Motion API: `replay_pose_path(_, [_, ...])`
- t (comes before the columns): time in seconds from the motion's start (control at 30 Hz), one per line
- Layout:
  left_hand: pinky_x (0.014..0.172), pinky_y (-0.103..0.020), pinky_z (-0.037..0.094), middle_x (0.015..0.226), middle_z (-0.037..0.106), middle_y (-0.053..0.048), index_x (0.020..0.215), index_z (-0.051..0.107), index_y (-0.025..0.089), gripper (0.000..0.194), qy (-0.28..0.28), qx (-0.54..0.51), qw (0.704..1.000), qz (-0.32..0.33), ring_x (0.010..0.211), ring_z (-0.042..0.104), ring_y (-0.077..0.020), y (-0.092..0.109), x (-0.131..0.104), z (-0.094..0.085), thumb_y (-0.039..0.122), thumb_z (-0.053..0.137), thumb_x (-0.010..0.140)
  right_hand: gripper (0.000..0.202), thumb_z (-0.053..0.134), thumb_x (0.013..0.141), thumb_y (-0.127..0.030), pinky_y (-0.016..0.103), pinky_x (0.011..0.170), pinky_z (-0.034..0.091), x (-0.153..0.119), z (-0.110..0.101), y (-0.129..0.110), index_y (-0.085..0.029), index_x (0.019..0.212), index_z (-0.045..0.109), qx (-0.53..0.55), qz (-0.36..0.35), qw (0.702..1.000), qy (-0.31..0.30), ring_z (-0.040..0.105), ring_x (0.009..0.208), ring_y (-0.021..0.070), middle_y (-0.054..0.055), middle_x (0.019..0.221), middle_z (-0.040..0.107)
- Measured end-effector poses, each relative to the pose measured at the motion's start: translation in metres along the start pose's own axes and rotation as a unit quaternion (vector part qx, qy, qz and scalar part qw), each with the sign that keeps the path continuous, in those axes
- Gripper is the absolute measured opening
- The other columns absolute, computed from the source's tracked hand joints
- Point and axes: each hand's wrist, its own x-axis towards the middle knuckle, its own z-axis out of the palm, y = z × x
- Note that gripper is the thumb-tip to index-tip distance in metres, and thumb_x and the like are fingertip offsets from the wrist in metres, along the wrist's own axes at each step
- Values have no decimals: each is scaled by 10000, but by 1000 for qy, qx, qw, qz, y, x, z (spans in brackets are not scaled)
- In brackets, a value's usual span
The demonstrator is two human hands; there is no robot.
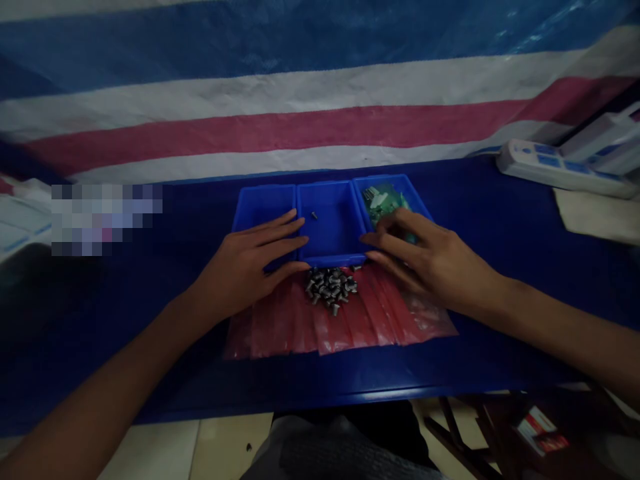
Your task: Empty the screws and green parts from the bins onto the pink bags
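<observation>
**Inspector:** State the position of your hands.

**Me:** My left hand (249,263) lies flat, fingers released and spread, over the near corner of the left blue tray (260,203), with the fingertips reaching the edge of the middle blue tray (333,233). It grips nothing. My right hand (425,260) rests at the near right corner of the middle tray, fingers stretched out and loose, partly covering the right blue tray (395,183).

**Inspector:** Contents of the trays?

**Me:** The middle tray holds one small dark screw (315,215). The right tray holds green circuit boards (383,200). I cannot tell what is in the left tray; my hand hides its near part and the light is dim.

**Inspector:** And in front of the trays?

**Me:** A pile of metal screws (331,285) sits just before the middle tray, between my hands, on a row of red plastic bags (340,327) fanned out on the blue table (500,220). Neither hand touches the pile.

**Inspector:** Anything else?

**Me:** A white power strip (560,167) lies at the far right, well apart from the trays.
</observation>
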Motion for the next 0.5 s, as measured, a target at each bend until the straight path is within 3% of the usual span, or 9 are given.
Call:
replay_pose_path(0.1, [1111,-404,615,1347,733,-133,1192,751,135,298,2,10,1000,0,1329,670,-274,2,1,-2,376,691,1029,181,524,1109,-203,281,775,578,-9,10,4,-169,1190,683,90,-2,996,22,677,936,174,92,1082,638])
replay_pose_path(0.23, [1072,-371,634,1348,729,-153,1185,748,120,273,16,16,1000,9,1289,695,-272,3,0,-1,331,713,1016,122,576,1089,-241,272,706,565,-9,18,-6,-212,1148,680,189,94,976,44,687,856,171,35,950,682])
replay_pose_path(0.33, [1068,-364,636,1335,735,-147,1166,749,124,236,22,14,999,18,1290,692,-267,3,-2,-1,302,711,1016,134,567,1087,-218,271,720,595,-2,8,-4,-207,1110,698,182,64,979,59,711,837,165,34,935,694])
replay_pose_path(0.43, [1100,-347,616,1331,736,-146,1149,758,117,207,22,-2,999,23,1300,683,-259,3,-3,0,269,706,1018,174,596,1055,-203,380,899,626,11,-18,28,-225,1141,745,130,28,989,71,732,1044,234,99,1127,719])
replay_pose_path(0.5, [1112,-335,609,1327,739,-136,1129,771,128,186,25,-19,999,19,1299,681,-253,3,-3,0,261,704,1018,273,659,1025,-305,485,951,624,22,-32,60,-284,1286,735,78,61,995,-4,727,1125,308,117,1255,731])
